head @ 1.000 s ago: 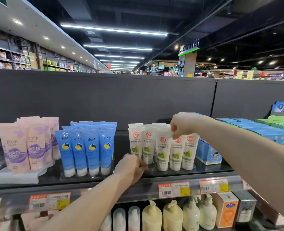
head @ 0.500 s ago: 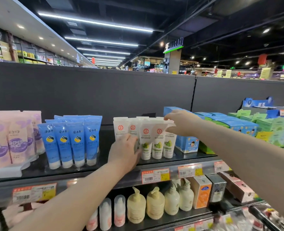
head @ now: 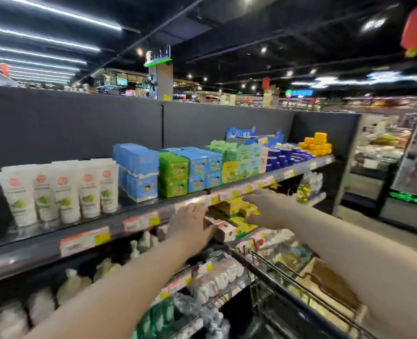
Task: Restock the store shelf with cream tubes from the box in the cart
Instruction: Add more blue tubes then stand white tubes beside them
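- The white cream tubes [head: 63, 192], soft plastic with a red round mark and a green fruit print, stand upright on their caps at about 9 o'clock in the view. There are five across the front, and the tops of more show behind them.
- They sit on the dark top shelf [head: 38, 250], close to its front edge. Stacked blue and green cartons [head: 170, 172] stand just beside them at their 3 o'clock.
- The left hand [head: 191, 225] is near the centre of the view, below the shelf edge. Its fingers are loosely extended and hold nothing, though blur softens the outline.
- The right hand [head: 267, 206] is at the left hand's 2 o'clock, fingers spread and relaxed, also empty.
- The black wire cart [head: 283, 270] is at 4 to 5 o'clock, with a brown cardboard box [head: 330, 282] inside. Its contents are too blurred to make out.
- Judged from this, one batch is placed and the front row looks full. With both hands free and the view turned toward the cart, fetching more tubes seems to be the step in hand.
- How many tubes remain in the box cannot be told.
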{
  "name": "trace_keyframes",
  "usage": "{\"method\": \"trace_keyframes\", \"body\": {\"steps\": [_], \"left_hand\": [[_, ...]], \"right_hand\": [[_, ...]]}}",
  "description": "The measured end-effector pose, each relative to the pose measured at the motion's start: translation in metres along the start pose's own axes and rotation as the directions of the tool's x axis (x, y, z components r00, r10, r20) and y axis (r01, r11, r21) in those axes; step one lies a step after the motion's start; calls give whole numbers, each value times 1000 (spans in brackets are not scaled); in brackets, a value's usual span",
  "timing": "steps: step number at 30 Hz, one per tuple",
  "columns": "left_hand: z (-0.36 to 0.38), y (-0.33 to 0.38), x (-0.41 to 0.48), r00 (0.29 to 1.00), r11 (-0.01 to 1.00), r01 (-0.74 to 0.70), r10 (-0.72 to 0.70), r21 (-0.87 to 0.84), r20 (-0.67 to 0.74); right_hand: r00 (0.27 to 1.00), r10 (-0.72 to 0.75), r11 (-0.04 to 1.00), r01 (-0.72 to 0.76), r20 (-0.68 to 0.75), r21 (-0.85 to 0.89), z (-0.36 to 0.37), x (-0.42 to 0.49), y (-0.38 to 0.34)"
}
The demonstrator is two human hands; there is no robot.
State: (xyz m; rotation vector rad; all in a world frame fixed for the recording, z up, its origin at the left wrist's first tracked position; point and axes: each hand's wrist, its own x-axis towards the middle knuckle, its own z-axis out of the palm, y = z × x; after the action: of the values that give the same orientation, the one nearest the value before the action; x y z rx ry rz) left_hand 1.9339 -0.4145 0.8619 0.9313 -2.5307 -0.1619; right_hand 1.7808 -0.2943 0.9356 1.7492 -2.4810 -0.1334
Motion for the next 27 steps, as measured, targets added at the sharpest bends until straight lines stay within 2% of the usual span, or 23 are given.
{"method": "trace_keyframes", "body": {"steps": [5, 11, 21, 27], "left_hand": [[62, 132, -11, 977, 990, -127, 137, -67, 164], [122, 254, -39, 917, 974, -199, 224, -107, 331], [189, 358, -28, 839, 959, -263, 281, -104, 466], [263, 401, 18, 810, 957, -238, 289, -166, 510]], "right_hand": [[979, 179, 984, -179, 98, -10, 41, -95, 112], [921, 330, 942, -335, 207, -9, 84, -188, 199], [882, 400, 895, -434, 250, 99, 138, -232, 285], [865, 387, 907, -420, 318, 39, 177, -212, 359]]}}
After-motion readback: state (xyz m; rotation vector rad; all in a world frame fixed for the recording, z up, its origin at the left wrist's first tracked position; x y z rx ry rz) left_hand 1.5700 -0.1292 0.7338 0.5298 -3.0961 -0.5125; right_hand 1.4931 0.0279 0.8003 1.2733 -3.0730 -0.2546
